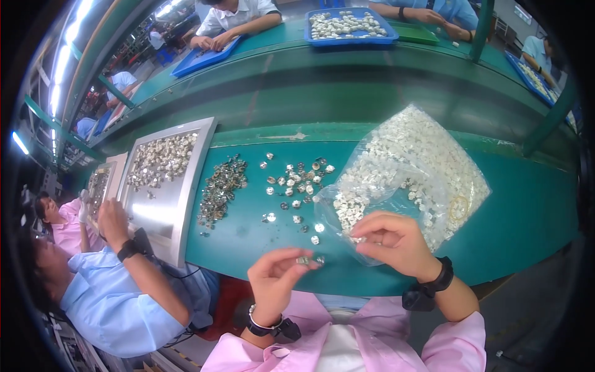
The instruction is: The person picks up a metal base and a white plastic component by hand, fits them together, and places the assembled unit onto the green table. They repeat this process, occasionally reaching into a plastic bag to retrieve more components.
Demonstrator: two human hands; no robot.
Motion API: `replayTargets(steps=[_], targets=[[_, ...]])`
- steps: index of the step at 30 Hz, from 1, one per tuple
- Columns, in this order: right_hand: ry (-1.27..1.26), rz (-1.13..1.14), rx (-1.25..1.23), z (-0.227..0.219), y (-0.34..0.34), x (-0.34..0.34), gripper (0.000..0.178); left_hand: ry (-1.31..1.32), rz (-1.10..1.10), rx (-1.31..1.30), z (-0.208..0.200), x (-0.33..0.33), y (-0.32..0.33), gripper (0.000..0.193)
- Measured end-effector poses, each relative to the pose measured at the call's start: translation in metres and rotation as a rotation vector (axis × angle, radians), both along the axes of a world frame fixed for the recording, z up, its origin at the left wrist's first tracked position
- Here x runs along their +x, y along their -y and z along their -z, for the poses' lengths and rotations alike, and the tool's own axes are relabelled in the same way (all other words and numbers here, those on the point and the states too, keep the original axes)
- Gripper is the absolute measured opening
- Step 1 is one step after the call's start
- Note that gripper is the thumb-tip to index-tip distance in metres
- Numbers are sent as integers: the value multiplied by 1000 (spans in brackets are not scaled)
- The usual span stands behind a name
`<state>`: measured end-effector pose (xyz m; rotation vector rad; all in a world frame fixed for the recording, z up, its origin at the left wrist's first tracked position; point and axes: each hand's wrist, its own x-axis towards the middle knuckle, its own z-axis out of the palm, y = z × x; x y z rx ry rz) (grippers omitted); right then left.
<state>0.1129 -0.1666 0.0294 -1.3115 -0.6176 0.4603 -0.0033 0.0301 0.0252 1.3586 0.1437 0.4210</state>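
At the table's near edge my left hand [270,284] pinches a small metal-and-white part [302,260] between thumb and fingertips. A shiny round piece [320,260] shows just beside those fingertips. My right hand [400,245] is closed at the mouth of a clear plastic bag [455,139] full of small white parts. A small white part [357,239] shows at its thumb and fingertips. Beyond my hands, loose white-and-metal pieces [300,180] lie scattered on the green tabletop [527,211]. Left of them is a heap of small metal parts [222,186].
A metal tray [162,208] with assembled pieces stands at the left, where a co-worker's arm [145,266] reaches in. Across a green ledge [322,102], other people work beside a blue tray [351,42] of white parts. A green post [551,124] rises at the right.
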Motion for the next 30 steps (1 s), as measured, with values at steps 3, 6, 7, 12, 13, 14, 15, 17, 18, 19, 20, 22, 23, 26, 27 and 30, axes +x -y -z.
replayTargets(steps=[3, 6, 7, 12, 13, 14, 15, 17, 18, 19, 20, 22, 23, 26, 27, 30], targets=[[-5, -34, 147, -3, 0, -3, 25, 26, 124, -148, 4, 4, 15, 16], [-59, -56, 187, -7, 3, -5, 30, 62, 227, -167, 7, 8, 22, 19], [-58, -51, 183, -8, 5, -5, 30, 52, 258, -178, 9, 8, 23, 20], [89, -42, 2, -10, 10, -4, 28, 38, 296, -121, 11, 12, 31, 25], [75, -37, 4, -11, 10, -4, 28, 42, 286, -82, 10, 13, 32, 24], [60, -32, 7, -11, 10, -4, 28, 41, 287, -80, 9, 14, 33, 24], [60, -32, 8, -11, 10, -4, 28, 42, 271, -50, 9, 14, 34, 24], [172, -18, 6, -10, 9, -3, 27, 44, 237, 10, 7, 14, 36, 24], [229, -12, 5, -10, 9, -3, 27, 44, 236, 11, 6, 14, 37, 24], [229, -13, 5, -9, 9, -3, 27, 35, 221, 16, 5, 14, 39, 24], [195, -25, 41, -6, 8, -3, 27, 25, 206, 21, 4, 14, 40, 24], [126, -48, 113, -2, 8, -4, 26, 16, 190, 25, 5, 14, 41, 24], [126, -50, 114, -3, 7, -5, 26, 20, 181, 11, 8, 14, 41, 24], [-81, -48, 161, -9, 5, -7, 24, 29, 161, -17, 12, 13, 40, 24], [-79, -51, 161, -9, 6, -7, 24, 34, 166, -41, 11, 14, 40, 24], [97, -32, -77, -7, 11, -4, 23, 49, 177, -90, 11, 15, 41, 24]])
